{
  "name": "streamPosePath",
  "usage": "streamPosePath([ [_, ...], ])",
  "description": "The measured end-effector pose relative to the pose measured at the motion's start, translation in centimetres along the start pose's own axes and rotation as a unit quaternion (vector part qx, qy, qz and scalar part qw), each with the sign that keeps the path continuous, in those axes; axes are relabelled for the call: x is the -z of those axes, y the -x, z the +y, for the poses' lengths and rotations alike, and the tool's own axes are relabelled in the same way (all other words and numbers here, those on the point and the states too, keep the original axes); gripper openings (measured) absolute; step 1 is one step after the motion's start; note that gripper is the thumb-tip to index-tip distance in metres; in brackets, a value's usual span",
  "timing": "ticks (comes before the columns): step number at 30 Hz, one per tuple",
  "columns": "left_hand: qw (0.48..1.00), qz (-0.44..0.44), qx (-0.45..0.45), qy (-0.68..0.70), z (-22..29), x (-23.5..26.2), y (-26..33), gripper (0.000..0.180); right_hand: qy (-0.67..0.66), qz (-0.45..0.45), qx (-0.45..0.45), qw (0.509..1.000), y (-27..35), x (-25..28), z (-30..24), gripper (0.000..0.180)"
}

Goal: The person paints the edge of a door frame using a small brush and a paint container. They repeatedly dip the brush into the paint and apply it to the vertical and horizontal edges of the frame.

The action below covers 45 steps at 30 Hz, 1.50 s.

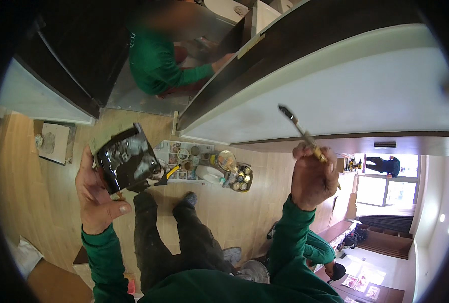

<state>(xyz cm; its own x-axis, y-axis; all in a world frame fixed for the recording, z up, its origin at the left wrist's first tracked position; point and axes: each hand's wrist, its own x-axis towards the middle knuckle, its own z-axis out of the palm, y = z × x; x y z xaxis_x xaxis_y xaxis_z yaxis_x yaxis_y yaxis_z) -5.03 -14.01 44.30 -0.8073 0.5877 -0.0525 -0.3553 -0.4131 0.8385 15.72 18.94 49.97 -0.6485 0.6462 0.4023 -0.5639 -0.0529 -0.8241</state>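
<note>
My left hand (95, 197) is wrapped round a cut-open container (128, 156) with glossy dark brown paint inside, its thumb near the lower rim. Raised on the right, my right hand (312, 179) grips a slim paintbrush (302, 132). The brush points up and to the left, its dark bristles in front of the white wall (345, 86) and apart from it. A dark brown trim board (305, 45) runs along the wall's far edge. Just right of the container shows a yellow-handled tool (173, 171); whether it touches the container I cannot tell.
Newspaper (174, 151) on the wooden floor carries several cups, a white bottle (210, 174) and a box of cans (241, 178). A person in green (156, 60) crouches beyond the doorway. Another person (320, 252) bends at lower right. A clear bucket (254, 271) stands by my legs.
</note>
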Motion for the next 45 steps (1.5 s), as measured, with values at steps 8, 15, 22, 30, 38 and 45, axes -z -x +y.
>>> streamPosePath([
  [8, 0.994, 0.039, 0.075, -0.063, -1.8, 1.5, 4.8, 0.103, 0.207, -0.015, 0.112, 0.972, -4.7, 1.5, 4.7, 0.037],
  [15, 0.992, 0.082, 0.080, -0.045, -3.8, 1.8, 7.4, 0.098, 0.227, -0.004, 0.134, 0.964, -5.9, 2.4, 6.8, 0.035],
  [22, 0.994, 0.052, 0.089, -0.047, -4.3, 1.2, 7.2, 0.101, 0.201, 0.011, 0.131, 0.971, -6.1, 2.2, 7.5, 0.036],
  [30, 0.994, 0.032, 0.100, -0.042, -4.5, 0.9, 7.0, 0.104, 0.226, 0.025, 0.136, 0.964, -6.6, 2.4, 8.1, 0.036],
  [38, 0.993, 0.020, 0.104, -0.048, -4.5, 1.2, 6.7, 0.106, 0.220, 0.009, 0.135, 0.966, -6.9, 2.4, 8.0, 0.040],
  [45, 0.994, 0.014, 0.103, -0.040, -4.7, 1.1, 6.3, 0.107, 0.215, 0.011, 0.136, 0.967, -7.2, 2.4, 8.3, 0.043],
])
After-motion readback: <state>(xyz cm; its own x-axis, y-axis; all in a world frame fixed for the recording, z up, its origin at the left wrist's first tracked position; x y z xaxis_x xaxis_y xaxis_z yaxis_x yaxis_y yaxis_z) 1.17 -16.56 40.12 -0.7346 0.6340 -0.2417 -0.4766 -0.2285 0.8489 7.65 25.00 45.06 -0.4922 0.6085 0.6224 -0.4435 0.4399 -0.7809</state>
